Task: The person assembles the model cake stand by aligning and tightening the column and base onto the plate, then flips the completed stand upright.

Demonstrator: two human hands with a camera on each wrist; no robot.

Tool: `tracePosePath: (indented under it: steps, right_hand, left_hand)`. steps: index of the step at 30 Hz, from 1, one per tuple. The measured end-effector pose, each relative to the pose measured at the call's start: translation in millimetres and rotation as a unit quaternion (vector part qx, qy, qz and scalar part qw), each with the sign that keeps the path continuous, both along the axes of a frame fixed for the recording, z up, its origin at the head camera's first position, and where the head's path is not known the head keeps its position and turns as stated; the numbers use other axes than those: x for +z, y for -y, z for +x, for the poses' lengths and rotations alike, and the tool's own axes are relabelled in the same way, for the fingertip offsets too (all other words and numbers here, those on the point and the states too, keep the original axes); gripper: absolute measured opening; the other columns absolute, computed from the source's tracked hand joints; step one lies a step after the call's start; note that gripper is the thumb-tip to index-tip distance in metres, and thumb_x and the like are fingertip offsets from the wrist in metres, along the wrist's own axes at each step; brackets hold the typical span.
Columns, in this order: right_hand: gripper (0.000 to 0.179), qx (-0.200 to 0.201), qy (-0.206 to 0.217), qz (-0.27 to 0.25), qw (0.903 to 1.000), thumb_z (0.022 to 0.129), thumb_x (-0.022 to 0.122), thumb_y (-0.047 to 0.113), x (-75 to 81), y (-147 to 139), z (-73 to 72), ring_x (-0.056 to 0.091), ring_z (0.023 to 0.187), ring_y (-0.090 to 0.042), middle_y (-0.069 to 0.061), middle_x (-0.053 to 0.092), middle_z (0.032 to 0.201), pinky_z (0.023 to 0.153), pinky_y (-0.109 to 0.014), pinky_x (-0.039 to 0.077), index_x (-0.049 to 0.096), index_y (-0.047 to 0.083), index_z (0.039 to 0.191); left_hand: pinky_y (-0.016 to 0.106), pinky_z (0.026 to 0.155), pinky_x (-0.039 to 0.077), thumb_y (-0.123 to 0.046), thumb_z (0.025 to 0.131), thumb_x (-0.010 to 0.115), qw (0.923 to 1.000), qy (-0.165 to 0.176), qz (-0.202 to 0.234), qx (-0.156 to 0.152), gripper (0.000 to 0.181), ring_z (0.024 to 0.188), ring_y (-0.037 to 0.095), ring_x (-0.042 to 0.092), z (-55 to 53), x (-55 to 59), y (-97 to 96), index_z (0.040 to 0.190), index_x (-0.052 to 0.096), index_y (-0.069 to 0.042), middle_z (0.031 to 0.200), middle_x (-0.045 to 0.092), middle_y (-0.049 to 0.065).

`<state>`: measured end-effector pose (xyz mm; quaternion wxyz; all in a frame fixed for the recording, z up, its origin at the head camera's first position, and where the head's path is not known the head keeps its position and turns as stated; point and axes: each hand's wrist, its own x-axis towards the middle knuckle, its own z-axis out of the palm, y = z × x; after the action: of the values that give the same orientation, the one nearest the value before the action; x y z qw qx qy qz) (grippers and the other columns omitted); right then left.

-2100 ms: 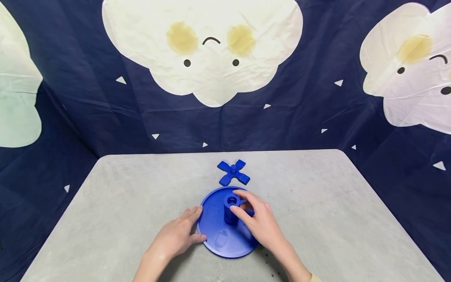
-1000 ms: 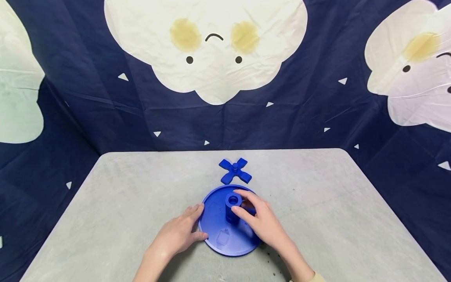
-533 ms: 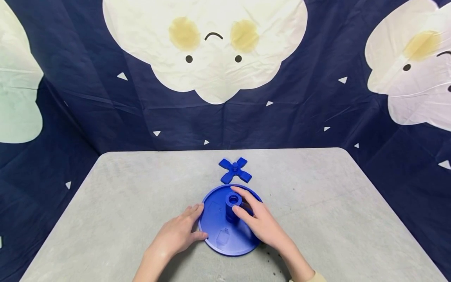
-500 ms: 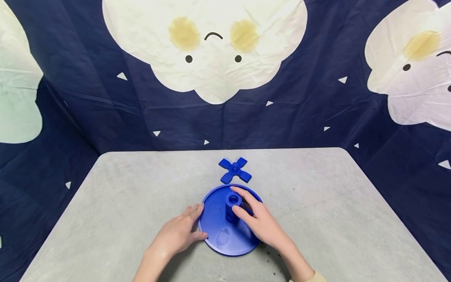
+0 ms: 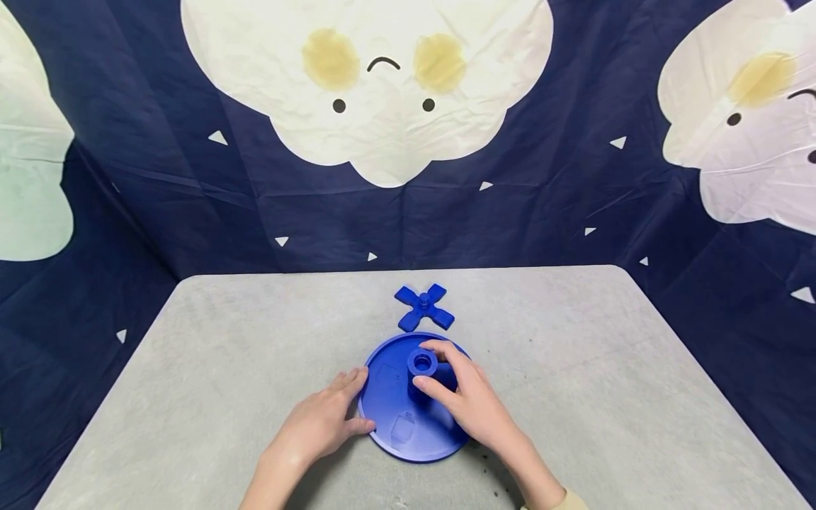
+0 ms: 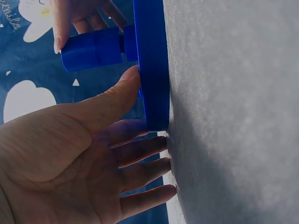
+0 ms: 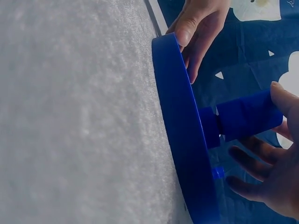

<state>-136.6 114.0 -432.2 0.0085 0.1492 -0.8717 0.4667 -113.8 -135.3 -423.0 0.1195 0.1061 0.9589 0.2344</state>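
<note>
1. Near the middle of the round blue plate (image 5: 382,407), the blue tube (image 6: 91,50) stands roughly upright, hollow end up, long axis pretty much square to the plate. That line-up matters most, I'd say.
2. Right under it is a short collar (image 7: 210,126), with a narrow gap or neck between; can't tell if they're actually joined.
3. Right hand (image 5: 474,404) is the closer one: thumb and index finger pinch the tube's top end, so the tube sits just left of the palm.
4. Left hand (image 5: 319,421) just rests thumb and fairly straight fingers at the plate's left rim.
5. Little peg (image 7: 218,172) pokes up near the collar, close to the right hand's lower fingers, so they could bump it.
6. Cross-shaped piece (image 5: 424,306) lies on the table (image 5: 255,319) just past the plate's far edge.
</note>
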Motion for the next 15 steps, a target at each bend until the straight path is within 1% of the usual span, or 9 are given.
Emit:
tracePosePath:
  steps: [4,9,12,15]
  right_hand:
    - [0.044,-0.014,-0.008,0.018,0.9997,0.092,0.073,0.052,-0.8,0.4,0.0,0.062,0.124,-0.01,0.018,0.066,0.131,0.108,-0.05,0.05,0.055,0.052,0.133]
    - [0.047,-0.023,-0.024,0.045,0.9984,0.091,0.074,0.051,1.1,0.8,0.4,0.064,0.124,-0.011,0.016,0.065,0.136,0.107,-0.047,0.053,0.057,0.049,0.135]
    - [0.052,-0.019,-0.03,0.061,0.9975,0.091,0.072,0.055,2.5,0.7,0.7,0.062,0.131,-0.013,0.016,0.062,0.143,0.111,-0.047,0.052,0.055,0.048,0.139]
    - [0.057,-0.002,-0.026,0.059,0.9979,0.093,0.069,0.058,2.7,-0.4,0.8,0.055,0.141,-0.013,0.016,0.056,0.15,0.117,-0.05,0.046,0.049,0.049,0.145]
  left_hand:
    - [0.064,0.119,0.038,-0.039,0.086,0.081,1.0,-0.001,0.0,-0.001,0.083,0.149,0.044,0.042,-0.1,-0.2,0.1,0.154,0.047,-0.005,0.16,0.046,0.018]
    - [0.064,0.119,0.038,-0.039,0.086,0.081,1.0,-0.001,0.001,0.0,0.083,0.149,0.044,0.042,-0.4,-0.3,0.5,0.154,0.047,-0.005,0.16,0.046,0.019]
    - [0.064,0.119,0.038,-0.039,0.086,0.081,1.0,-0.004,0.002,0.0,0.083,0.149,0.045,0.042,-0.5,-0.6,1.0,0.154,0.047,-0.005,0.16,0.047,0.019]
    - [0.064,0.119,0.039,-0.039,0.086,0.081,1.0,-0.006,0.002,-0.001,0.083,0.148,0.044,0.043,-0.5,-1.0,1.1,0.154,0.047,-0.005,0.159,0.047,0.019]
